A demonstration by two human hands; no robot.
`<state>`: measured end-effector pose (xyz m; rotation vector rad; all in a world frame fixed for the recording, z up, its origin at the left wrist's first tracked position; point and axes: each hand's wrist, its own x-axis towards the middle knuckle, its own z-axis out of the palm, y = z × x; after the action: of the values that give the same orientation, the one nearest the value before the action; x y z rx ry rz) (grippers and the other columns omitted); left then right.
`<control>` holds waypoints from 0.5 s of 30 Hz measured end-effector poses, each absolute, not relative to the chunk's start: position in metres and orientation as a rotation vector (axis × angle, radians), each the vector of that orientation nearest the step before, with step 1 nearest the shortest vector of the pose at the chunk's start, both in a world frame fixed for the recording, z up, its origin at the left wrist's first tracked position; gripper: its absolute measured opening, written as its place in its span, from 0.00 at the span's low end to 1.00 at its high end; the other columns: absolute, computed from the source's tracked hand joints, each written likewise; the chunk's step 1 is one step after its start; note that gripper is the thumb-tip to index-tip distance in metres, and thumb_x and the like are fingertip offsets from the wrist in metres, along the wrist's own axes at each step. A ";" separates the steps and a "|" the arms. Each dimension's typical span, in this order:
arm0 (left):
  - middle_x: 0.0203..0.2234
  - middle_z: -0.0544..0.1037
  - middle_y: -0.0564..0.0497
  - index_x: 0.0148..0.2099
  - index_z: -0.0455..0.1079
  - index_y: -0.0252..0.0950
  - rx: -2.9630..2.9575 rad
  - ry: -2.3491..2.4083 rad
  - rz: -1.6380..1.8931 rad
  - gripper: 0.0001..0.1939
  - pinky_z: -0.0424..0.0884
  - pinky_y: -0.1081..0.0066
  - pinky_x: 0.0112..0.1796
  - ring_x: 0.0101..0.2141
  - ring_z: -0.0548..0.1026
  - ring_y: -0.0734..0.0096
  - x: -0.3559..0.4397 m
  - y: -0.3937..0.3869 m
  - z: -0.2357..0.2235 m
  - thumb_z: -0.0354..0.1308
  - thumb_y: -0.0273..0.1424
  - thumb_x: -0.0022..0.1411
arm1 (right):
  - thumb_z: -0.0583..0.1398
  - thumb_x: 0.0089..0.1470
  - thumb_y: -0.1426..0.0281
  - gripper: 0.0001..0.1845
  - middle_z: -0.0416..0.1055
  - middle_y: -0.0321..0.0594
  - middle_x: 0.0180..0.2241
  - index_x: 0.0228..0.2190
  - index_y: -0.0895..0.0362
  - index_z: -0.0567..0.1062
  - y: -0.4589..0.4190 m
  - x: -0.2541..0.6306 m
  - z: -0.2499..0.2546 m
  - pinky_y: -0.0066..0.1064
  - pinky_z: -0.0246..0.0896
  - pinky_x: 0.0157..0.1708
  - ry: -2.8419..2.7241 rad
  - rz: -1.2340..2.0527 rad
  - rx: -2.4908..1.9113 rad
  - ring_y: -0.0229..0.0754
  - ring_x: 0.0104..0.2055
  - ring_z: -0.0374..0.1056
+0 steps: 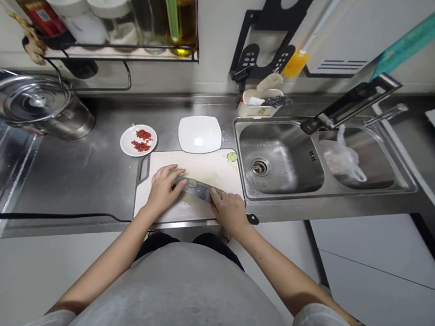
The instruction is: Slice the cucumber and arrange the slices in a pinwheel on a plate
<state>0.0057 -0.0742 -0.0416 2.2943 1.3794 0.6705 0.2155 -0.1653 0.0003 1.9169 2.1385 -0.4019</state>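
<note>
My right hand (230, 210) is closed around the kitchen knife (200, 191), fingers near the back of the blade. A black end with a hole, apparently its handle, sticks out past the hand. The blade lies low across the white cutting board (205, 164). On the blade rests a thin cucumber slice (192, 183). Over the board's left half, my left hand (164, 188) has its fingers apart, thumb close to the knife's tip; whether it touches the blade is unclear. Another cucumber piece (231, 157) sits at the board's far right corner.
Behind the board stands a white square dish (200, 134). To its left, a small plate (127, 143) carries chopped red bits. The double sink (282, 158) adjoins the board on the right. A lidded steel pot (69, 119) stands far left, beneath a bottle rack (135, 55).
</note>
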 end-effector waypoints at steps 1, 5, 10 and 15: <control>0.52 0.71 0.44 0.52 0.71 0.44 2.304 1.346 0.598 0.18 0.60 0.50 0.54 0.54 0.65 0.55 0.010 -0.070 -0.040 0.54 0.42 0.63 | 0.50 0.62 0.67 0.25 0.73 0.53 0.41 0.59 0.58 0.62 -0.165 0.216 0.001 0.35 0.51 0.41 2.158 -0.389 1.914 0.48 0.42 0.68; 0.44 0.76 0.49 0.41 0.75 0.46 2.300 1.222 0.402 0.10 0.55 0.45 0.56 0.49 0.70 0.58 0.021 -0.057 -0.040 0.56 0.40 0.61 | 0.50 0.62 0.68 0.23 0.73 0.51 0.39 0.58 0.58 0.65 -0.164 0.216 0.003 0.34 0.51 0.41 2.222 -0.343 1.889 0.47 0.41 0.68; 0.35 0.78 0.51 0.36 0.75 0.41 2.057 1.265 0.499 0.08 0.69 0.64 0.44 0.36 0.74 0.68 0.027 -0.045 -0.050 0.58 0.36 0.57 | 0.50 0.62 0.68 0.22 0.73 0.50 0.38 0.57 0.58 0.65 -0.165 0.222 0.003 0.34 0.51 0.40 2.202 -0.314 1.904 0.47 0.40 0.68; 0.29 0.78 0.52 0.40 0.75 0.39 1.699 1.682 0.554 0.12 0.67 0.70 0.35 0.30 0.74 0.69 0.024 -0.030 -0.061 0.56 0.37 0.57 | 0.54 0.60 0.65 0.23 0.74 0.48 0.38 0.56 0.57 0.66 -0.172 0.233 -0.001 0.34 0.50 0.38 2.156 -0.308 1.939 0.48 0.41 0.68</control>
<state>0.0239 -0.0299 -0.0614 1.6988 1.6819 0.5545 0.2334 -0.1719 -0.0008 1.9389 2.1556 -0.3081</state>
